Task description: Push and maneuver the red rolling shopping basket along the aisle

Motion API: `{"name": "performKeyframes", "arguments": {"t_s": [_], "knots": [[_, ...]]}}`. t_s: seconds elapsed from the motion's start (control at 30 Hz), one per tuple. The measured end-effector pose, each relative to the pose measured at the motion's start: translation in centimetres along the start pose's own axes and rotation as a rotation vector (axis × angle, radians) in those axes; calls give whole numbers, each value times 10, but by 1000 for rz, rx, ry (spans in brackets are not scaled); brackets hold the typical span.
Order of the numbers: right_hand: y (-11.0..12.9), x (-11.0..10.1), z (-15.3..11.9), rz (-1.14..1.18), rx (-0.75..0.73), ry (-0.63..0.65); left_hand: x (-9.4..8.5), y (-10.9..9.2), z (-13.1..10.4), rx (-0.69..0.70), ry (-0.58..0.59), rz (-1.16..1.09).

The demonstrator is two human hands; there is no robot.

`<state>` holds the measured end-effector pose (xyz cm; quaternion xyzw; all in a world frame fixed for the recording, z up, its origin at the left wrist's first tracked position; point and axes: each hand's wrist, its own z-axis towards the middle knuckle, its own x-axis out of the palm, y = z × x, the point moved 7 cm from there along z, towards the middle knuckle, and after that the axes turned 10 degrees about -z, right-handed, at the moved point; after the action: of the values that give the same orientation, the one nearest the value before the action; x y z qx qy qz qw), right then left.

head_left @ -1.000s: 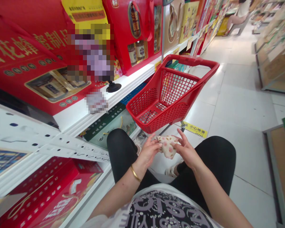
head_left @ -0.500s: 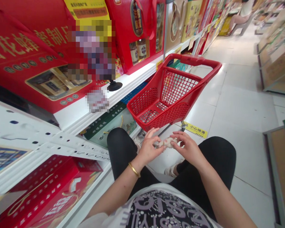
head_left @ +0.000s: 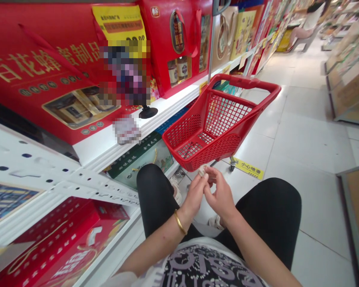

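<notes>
Head view: a small piece of pale, crumpled cloth [head_left: 202,171] sits near the middle of the frame, bunched into a lump at the fingertips. The left hand [head_left: 195,194] has its thumb and fingers pinched on it. The right hand [head_left: 221,196] curves in close beside it, thumb and forefinger bent into a rounded loop with their tips against the left hand; whether they also grip the cloth, I cannot tell. A smooth gold bangle [head_left: 180,222] rings the left wrist.

At bottom centre is a white shirt [head_left: 203,263] with a dark lettered print, and matte black trousers [head_left: 269,217] cover the bent knees on either side. Just above the hands in the frame stands a red plastic cart [head_left: 227,145], its sloping walls pierced by a lattice of small holes. To its lower right, a flat yellow sticker [head_left: 249,167] lies on the glossy white tiles [head_left: 305,131]. In the upper left, a large red box [head_left: 12,36] with a ribbon handle and a cut-out window stands on a ridged white shelf [head_left: 95,147].
</notes>
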<state>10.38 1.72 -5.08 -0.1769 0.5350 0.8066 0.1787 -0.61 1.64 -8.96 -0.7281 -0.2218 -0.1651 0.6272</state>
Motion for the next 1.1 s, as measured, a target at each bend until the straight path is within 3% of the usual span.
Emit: {"name": "performKeyframes", "arguments": {"t_s": [0.07, 0.17, 0.3, 0.4, 0.5, 0.57, 0.67, 0.73, 0.8, 0.87, 0.93, 1.1], "knots": [[-1, -2, -1, 112, 55, 22, -2, -3, 0, -10, -12, -56], [-10, -16, 6, 108, 154, -192, -5, -18, 2, 105, -49, 94], [-8, 7, 24, 288, 207, -156, 11, -38, -8, 358, -32, 365], [-13, 20, 29, 532, 344, -202, 22, -40, -20, 372, 69, 453], [-23, 14, 42, 580, 399, -229, 21, -51, -22, 397, 205, 535], [-27, -1, 64, 445, 288, -238, 13, -77, -11, 579, 166, 624], [-18, -20, 108, 40, -138, -266, 1, -119, 25, 841, -27, 765], [-10, -12, 130, -218, -470, -209, 2, -134, 58, 908, -94, 854], [-10, 8, 142, -392, -695, -126, 9, -133, 89, 882, -107, 1017], [-15, 25, 147, -488, -767, -107, 14, -124, 109, 810, -121, 1206], [-21, 36, 147, -515, -738, -139, 16, -112, 116, 753, -110, 1352], [-29, 44, 143, -526, -643, -245, 16, -98, 109, 723, -41, 1517]]}}
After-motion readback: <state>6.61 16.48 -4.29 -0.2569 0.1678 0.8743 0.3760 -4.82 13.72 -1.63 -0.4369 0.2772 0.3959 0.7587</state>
